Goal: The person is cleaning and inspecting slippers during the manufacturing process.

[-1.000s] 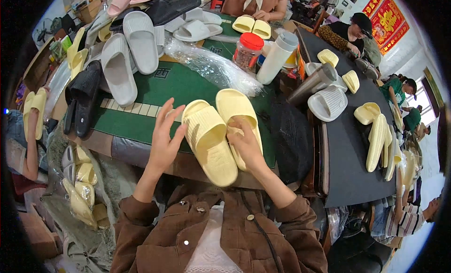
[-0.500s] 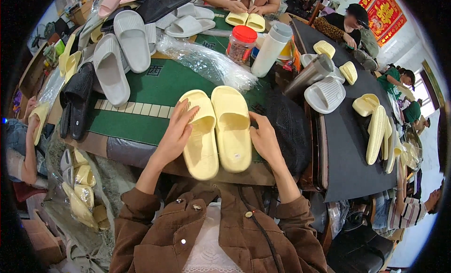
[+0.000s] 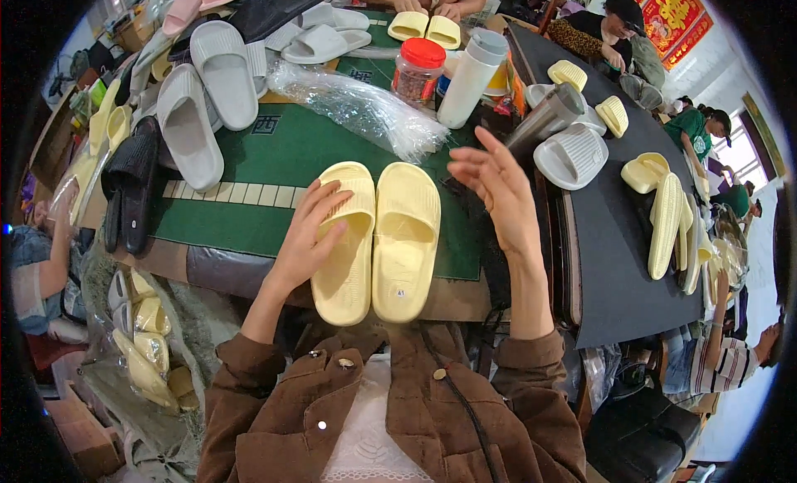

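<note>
Head view: left hand [image 3: 309,238] lies over the left yellow slipper [image 3: 342,288], grip unclear; right hand [image 3: 501,192] is wide and empty. Light pressure should keep the pair aligned, right yellow slipper [image 3: 405,263] alongside, on the tabletop [image 3: 224,230]

The right grip [image 3: 503,191] has left the right yellow slipper [image 3: 403,271] and risen beside it.

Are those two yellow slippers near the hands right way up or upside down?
Right way up: the left slipper and right slipper both show their straps on top.
</note>
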A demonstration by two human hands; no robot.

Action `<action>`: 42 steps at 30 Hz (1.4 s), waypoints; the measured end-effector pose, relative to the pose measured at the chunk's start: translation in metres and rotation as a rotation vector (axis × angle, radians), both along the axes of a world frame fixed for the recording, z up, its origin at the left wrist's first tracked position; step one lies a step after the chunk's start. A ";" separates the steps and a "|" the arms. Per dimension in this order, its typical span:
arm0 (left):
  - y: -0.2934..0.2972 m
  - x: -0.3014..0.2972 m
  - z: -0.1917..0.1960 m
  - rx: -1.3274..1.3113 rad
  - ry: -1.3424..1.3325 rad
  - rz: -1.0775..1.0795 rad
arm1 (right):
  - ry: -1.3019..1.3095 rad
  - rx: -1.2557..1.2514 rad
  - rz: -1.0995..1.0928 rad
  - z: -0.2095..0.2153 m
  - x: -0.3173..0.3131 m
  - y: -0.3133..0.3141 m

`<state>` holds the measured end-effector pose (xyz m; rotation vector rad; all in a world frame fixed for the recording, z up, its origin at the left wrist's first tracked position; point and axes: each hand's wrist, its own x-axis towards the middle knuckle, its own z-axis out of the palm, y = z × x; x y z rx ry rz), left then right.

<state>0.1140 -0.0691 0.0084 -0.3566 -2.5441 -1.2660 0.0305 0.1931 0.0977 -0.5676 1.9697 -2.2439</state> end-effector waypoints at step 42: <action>0.016 0.043 0.028 -0.121 0.285 0.004 | 0.174 -0.270 0.019 -0.031 0.076 0.018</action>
